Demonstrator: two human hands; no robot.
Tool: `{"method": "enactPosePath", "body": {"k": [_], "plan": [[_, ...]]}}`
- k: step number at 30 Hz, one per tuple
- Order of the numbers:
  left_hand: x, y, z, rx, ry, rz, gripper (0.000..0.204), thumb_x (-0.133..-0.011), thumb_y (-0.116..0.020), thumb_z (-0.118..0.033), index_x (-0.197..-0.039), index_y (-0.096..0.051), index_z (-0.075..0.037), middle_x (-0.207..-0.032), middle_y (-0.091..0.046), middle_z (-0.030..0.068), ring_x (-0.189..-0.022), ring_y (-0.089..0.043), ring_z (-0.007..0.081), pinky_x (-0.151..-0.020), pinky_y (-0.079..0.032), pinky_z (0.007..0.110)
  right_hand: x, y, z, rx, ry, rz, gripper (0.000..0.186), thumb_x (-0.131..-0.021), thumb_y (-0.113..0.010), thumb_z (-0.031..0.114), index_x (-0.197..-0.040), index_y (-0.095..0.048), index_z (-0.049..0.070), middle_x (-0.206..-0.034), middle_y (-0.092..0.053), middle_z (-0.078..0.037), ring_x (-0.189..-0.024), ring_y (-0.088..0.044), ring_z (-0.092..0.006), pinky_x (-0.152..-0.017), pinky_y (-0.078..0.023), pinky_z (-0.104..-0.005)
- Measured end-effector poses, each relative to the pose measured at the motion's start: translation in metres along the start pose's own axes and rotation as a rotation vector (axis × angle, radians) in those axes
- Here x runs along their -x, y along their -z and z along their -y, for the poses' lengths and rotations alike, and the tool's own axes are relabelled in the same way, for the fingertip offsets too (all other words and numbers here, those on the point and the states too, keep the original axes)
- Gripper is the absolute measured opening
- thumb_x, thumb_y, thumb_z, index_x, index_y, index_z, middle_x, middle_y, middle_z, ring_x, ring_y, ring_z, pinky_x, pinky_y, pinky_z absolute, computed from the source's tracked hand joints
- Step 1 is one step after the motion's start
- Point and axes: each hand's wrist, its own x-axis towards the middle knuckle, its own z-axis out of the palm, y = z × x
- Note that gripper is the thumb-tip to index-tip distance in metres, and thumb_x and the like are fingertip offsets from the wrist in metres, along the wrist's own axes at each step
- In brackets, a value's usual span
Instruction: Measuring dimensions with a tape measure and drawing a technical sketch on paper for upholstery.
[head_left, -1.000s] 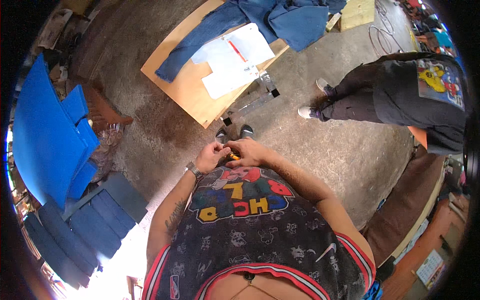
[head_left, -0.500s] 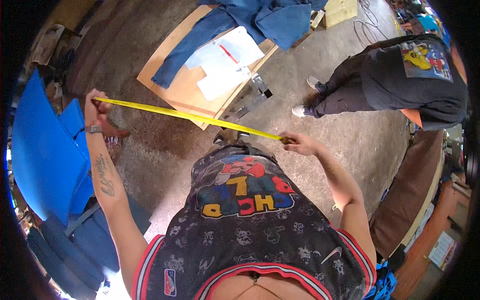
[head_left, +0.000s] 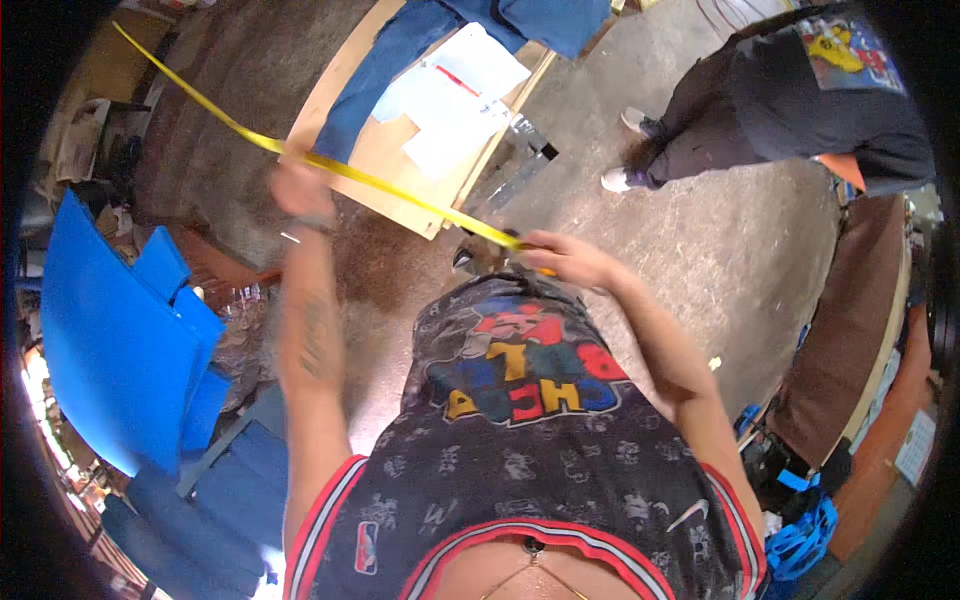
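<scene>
A yellow tape measure (head_left: 385, 186) stretches in front of me, its blade slanting down from the upper left to my right hand. My right hand (head_left: 572, 260) is closed around the case end, where a bit of orange shows under the fingers. My left hand (head_left: 303, 190), a little blurred, grips the blade partway along. Beyond it the free end of the blade runs on toward the far left in the air. Under the blade lies a wooden board (head_left: 385, 205) with white paper sheets (head_left: 450, 140), a red marker-like stick (head_left: 457, 80) and dark blue fabric (head_left: 375, 90).
A person in dark clothes (head_left: 740, 110) stands at the far right. Bright blue panels (head_left: 120, 330) and darker blue cushions (head_left: 190, 510) lie at my left. A brown padded piece (head_left: 845, 330) is on the right, near a blue bundle (head_left: 805, 535).
My left hand has shifted right from the blade's end to partway along it, so the end sticks out beyond. My right hand has moved left and up. The view has shifted.
</scene>
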Motion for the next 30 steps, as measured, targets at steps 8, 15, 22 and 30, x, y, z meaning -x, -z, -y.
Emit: {"method": "enactPosePath", "body": {"k": [8,15,22,30], "plan": [[-0.161,0.071,0.294,0.968,1.167,0.137,0.024,-0.092,-0.043,-0.031,-0.102,-0.053,-0.012,-0.059,-0.039,-0.0018,-0.046,-0.034,0.0107,-0.042,-0.031,0.027,0.183,0.009,-0.152,-0.593,-0.422,0.035,0.022,-0.084,-0.057,0.017,-0.100,-0.059,0.001,-0.074,-0.055,0.000,-0.062,-0.049,-0.0081,-0.054,-0.039,-0.0233],[-0.031,-0.007,0.072,1.408,1.150,0.374,0.034,-0.095,-0.031,-0.036,-0.088,-0.052,-0.011,-0.069,-0.050,0.0016,-0.049,-0.038,0.0103,-0.038,-0.030,0.023,0.129,-0.007,-0.059,-0.140,-0.225,-0.153,0.039,-0.084,-0.051,0.036,-0.111,-0.058,0.008,-0.093,-0.062,-0.007,-0.088,-0.057,-0.0178,-0.078,-0.044,-0.0308],[0.059,0.003,-0.086,1.228,1.097,0.297,0.028,-0.092,-0.041,-0.028,-0.086,-0.053,-0.003,-0.062,-0.047,0.0036,-0.040,-0.031,0.0091,-0.035,-0.021,0.022,0.063,-0.028,-0.018,-0.111,-0.051,-0.123,0.039,-0.086,-0.051,0.034,-0.114,-0.055,0.006,-0.105,-0.059,-0.010,-0.100,-0.054,-0.0207,-0.088,-0.040,-0.0312],[-0.116,-0.068,0.255,0.931,0.987,0.045,0.019,-0.079,-0.047,-0.012,-0.094,-0.058,-0.007,-0.073,-0.056,0.0070,-0.061,-0.054,0.0212,-0.051,-0.044,0.033,0.274,-0.020,-0.190,-0.608,-0.646,-0.159,0.028,-0.077,-0.060,0.018,-0.100,-0.061,0.002,-0.065,-0.050,0.002,-0.057,-0.045,-0.0081,-0.051,-0.036,-0.0228]]}}
